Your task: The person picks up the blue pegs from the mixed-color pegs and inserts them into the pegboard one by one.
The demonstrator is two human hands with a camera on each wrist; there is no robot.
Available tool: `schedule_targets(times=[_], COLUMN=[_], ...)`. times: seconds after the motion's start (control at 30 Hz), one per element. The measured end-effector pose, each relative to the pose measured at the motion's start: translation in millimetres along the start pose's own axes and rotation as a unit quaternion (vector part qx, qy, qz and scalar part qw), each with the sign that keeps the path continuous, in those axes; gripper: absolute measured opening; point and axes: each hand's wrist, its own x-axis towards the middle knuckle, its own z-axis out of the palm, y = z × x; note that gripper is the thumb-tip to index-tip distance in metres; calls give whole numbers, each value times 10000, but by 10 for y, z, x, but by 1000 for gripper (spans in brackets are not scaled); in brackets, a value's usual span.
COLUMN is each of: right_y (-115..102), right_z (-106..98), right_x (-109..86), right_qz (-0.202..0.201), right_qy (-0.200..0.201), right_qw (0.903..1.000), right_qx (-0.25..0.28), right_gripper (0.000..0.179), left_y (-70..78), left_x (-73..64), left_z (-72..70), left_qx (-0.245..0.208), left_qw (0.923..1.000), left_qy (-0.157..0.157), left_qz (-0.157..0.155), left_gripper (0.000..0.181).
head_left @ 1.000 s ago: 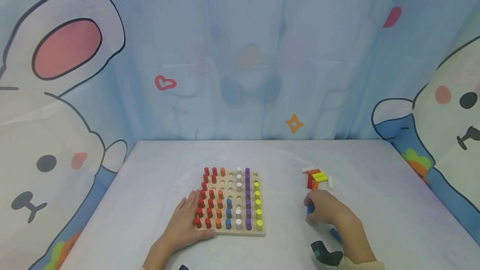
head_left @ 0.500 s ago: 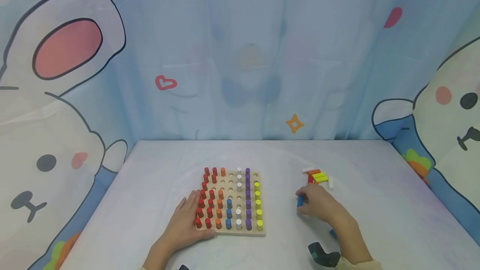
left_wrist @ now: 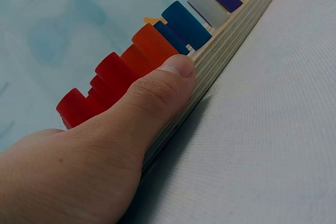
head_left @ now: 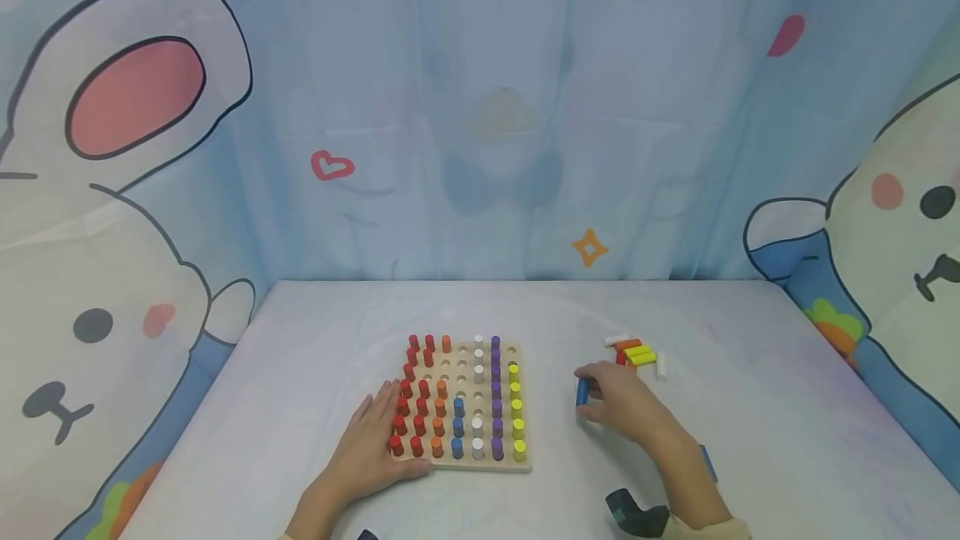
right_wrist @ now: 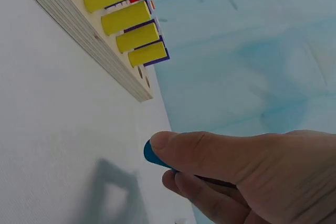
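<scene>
A wooden pegboard [head_left: 468, 467] lies on the table with rows of red, orange, blue, white, purple and yellow pegs; several holes in it are bare. My left hand [head_left: 367, 448] rests against its left side, fingers straight. In the left wrist view the left thumb [left_wrist: 157, 95] lies along the board's front edge, beside the orange and blue pegs. To the right of the board, my right hand [head_left: 626, 407] pinches a blue peg [head_left: 582, 392] between thumb and fingers, above the table. The right wrist view shows one end of this peg [right_wrist: 152, 155], the remainder covered by the hand.
A small pile of loose pegs, with yellow [head_left: 641, 355], orange, red and white ones, lies beyond the right hand. Another blue peg [head_left: 708, 463] lies right of the right forearm. A printed curtain [head_left: 487, 107] hangs behind the table [head_left: 337, 323].
My right hand has carried the blue peg leftward from beside the loose pile, towards the board. My left hand and the board stay where they were.
</scene>
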Motion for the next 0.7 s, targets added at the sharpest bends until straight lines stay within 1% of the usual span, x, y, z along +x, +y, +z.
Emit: schedule_targets(times=[0.13,0.37,0.57,0.7], right_y=[-51,-107,-130,-144], right_z=[34,56,69,78], right_x=[14,10,15,17], right_qz=[-25,-305,-278,-240], right_qy=[108,343,577,771], right_qw=[9999,9989,9979,9967], right_qx=[-8,37,137,100], right_gripper=[49,39,20,20], left_y=[-5,-11,-12,-17], left_x=[1,-1,3,7], left_z=[5,2,4,10], left_qx=[-6,-4,8,24], left_qw=[10000,10000,10000,10000], left_qy=[26,8,9,7], left_qz=[-9,-49,-70,-68], left_gripper=[123,125,125,125])
